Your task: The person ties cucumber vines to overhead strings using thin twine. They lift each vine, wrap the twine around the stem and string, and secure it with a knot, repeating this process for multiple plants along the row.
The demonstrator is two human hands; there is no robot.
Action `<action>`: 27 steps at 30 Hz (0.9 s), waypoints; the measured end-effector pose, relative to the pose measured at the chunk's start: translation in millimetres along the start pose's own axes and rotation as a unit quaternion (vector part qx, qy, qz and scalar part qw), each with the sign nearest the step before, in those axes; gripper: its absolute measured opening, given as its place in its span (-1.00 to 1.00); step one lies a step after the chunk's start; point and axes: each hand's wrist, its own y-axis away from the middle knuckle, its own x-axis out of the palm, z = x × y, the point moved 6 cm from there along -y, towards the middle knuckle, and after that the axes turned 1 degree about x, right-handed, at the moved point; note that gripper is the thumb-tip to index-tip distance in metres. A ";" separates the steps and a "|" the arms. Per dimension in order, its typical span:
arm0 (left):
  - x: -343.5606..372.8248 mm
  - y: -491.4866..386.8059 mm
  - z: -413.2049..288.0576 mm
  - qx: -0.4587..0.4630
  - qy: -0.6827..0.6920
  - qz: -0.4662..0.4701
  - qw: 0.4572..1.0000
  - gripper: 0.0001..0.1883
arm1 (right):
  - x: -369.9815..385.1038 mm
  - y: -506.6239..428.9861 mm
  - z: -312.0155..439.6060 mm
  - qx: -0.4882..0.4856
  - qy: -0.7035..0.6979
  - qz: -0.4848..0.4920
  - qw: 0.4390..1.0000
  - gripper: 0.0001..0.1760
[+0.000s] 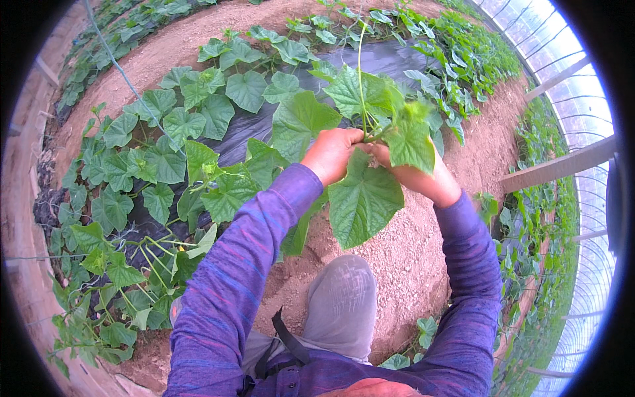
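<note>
My left hand (333, 151) and my right hand (412, 171) meet on the stem of a leafy vine (369, 134) that looks like cucumber. The fingers of both are closed around it, partly hidden by leaves. A large green leaf (366, 198) hangs just below the hands, and another leaf (412, 141) covers part of my right hand. From the grip a thin pale green tendril or stalk (361, 69) rises. A broad leaf (302, 121) lies beside my left hand.
More vines (158, 159) spread at left over black plastic mulch (238, 131). Bare soil (416, 248) runs between the rows. A blue-grey string (119, 67) slants at upper left. Wooden posts (560, 166) and a ribbed greenhouse wall (585, 104) stand at right.
</note>
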 end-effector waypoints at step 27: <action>-21.0 1.4 -39.1 -0.056 -0.107 -0.080 0.989 -0.65 | -2.4 27.5 -7.2 0.375 -0.599 -0.072 0.704 -0.66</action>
